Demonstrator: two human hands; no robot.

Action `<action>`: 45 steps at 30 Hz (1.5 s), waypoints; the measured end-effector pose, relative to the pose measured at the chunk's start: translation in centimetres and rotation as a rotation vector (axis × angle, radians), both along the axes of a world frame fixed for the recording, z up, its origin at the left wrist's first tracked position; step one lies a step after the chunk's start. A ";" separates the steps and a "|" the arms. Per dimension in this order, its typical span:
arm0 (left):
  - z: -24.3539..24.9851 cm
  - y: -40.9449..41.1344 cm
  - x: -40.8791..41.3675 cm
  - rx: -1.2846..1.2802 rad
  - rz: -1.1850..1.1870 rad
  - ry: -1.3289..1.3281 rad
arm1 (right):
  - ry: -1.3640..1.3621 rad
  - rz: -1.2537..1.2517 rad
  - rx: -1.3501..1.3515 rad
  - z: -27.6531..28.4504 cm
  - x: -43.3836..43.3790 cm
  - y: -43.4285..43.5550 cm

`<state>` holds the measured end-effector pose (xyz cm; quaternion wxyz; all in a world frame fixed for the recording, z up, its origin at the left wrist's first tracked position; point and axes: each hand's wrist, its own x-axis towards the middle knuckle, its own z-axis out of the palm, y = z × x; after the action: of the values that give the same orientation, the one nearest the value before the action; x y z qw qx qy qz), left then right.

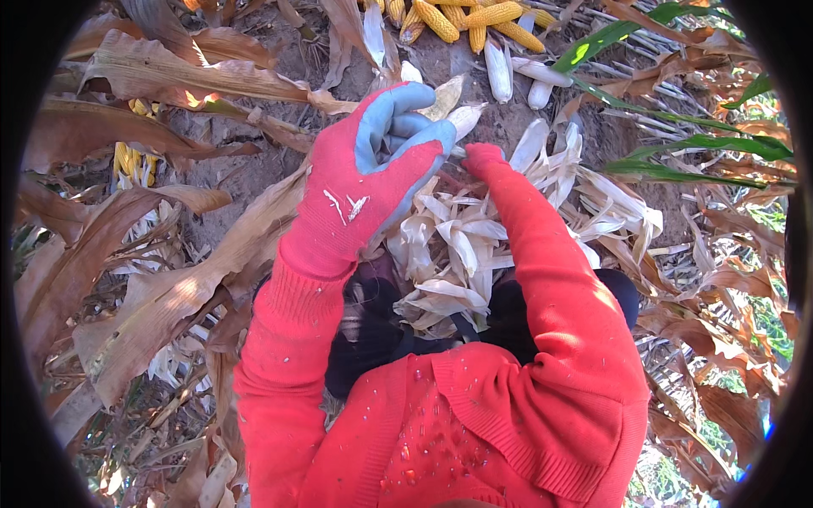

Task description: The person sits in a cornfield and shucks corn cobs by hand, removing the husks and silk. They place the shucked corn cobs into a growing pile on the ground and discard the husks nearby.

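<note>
My left hand [381, 152], in a red knit glove with a blue-grey coated palm, is raised in front of me. Its fingers are loosely curled, apart from the thumb, and nothing shows between them. Lower down, my right hand [484, 160] reaches away from me in a red glove. It is beside a corn ear in its pale husk [467, 120]; its fingers are mostly hidden, so a grip cannot be made out. Loose dry husks [454, 238] are heaped between my legs, below both hands.
Husked yellow corn ears [438, 22] lie piled on the soil at the far side. Several ears still in husk [498, 70] are near them. More yellow ears [134, 164] show at left, behind dry corn leaves [190, 286]. Green leaves [705, 149] reach in from the right.
</note>
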<state>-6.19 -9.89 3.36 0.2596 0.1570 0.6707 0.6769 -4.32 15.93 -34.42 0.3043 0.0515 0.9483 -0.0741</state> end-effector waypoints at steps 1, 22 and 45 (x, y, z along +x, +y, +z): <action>-0.1 0.0 -0.1 0.015 -0.009 0.006 | 0.021 -0.092 -0.033 0.4 1.0 0.2; -0.5 1.0 0.4 -0.068 -0.019 0.160 | 0.287 -0.480 -0.127 2.9 7.8 2.1; -1.5 4.0 3.5 0.023 -0.273 -0.011 | 0.703 -0.677 -1.492 37.3 7.4 -2.6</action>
<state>-2.71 -5.88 1.82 0.3512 0.2459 0.6337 0.6439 3.04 13.29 2.85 -0.0878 0.0918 0.6258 -0.7696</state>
